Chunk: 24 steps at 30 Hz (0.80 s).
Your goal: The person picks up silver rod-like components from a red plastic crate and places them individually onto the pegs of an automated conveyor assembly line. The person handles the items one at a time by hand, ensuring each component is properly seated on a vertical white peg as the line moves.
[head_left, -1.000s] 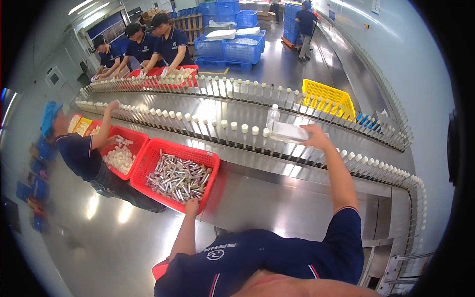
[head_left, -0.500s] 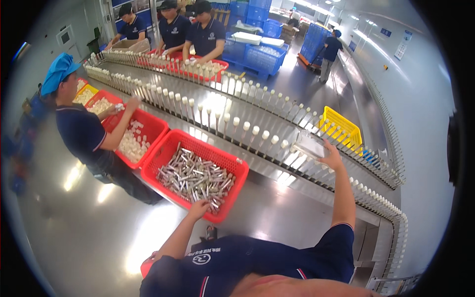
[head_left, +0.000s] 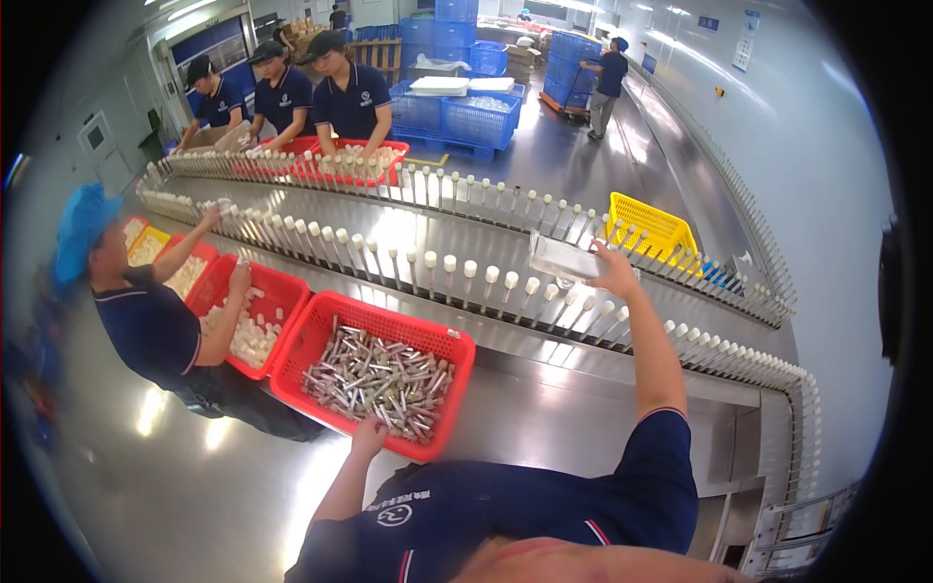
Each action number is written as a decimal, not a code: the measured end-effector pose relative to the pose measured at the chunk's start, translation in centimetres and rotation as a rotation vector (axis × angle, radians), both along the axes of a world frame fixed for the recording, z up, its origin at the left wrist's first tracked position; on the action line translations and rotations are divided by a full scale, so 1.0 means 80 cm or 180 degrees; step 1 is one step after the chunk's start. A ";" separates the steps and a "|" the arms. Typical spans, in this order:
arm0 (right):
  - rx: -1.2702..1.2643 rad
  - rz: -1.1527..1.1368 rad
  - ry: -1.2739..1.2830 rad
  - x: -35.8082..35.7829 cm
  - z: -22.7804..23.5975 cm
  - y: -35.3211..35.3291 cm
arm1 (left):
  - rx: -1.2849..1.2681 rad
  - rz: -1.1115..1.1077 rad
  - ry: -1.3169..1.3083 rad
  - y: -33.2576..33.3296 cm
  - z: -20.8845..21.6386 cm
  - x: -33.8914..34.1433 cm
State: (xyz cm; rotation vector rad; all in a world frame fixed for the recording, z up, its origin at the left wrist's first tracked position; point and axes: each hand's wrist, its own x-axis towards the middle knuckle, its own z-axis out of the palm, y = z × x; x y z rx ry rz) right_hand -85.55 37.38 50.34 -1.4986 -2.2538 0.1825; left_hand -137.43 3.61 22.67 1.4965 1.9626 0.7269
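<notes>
My right hand (head_left: pixel 614 271) grips the right end of a clear, shallow plastic box (head_left: pixel 564 258), raised over a row of upright pins on the metal conveyor (head_left: pixel 466 222). The pins near it carry white cylindrical caps (head_left: pixel 470 268). What the box holds, if anything, I cannot make out. My left hand (head_left: pixel 368 434) is at the near rim of a red basket (head_left: pixel 455 389), fingers bent over the edge. Many silver metal tubes (head_left: pixel 379 381) lie heaped in that basket, just beyond my fingertips.
On my left a co-worker in a blue cap (head_left: pixel 146 306) reaches over a red basket of white pieces (head_left: pixel 255 335) towards the pins. Several people stand across the conveyor. A yellow crate (head_left: pixel 653 225) and stacked blue crates (head_left: pixel 466 117) are beyond it.
The view has turned, shifting the scene. My right hand has lifted the clear box higher above the pins. The co-worker's one arm now reaches to the pins. My left hand stays at the basket.
</notes>
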 end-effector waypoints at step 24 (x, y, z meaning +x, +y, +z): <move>-0.0564 -0.0406 0.0418 -0.487 -0.023 0.009 | 0.0542 0.0140 0.0417 0.169 0.076 -0.559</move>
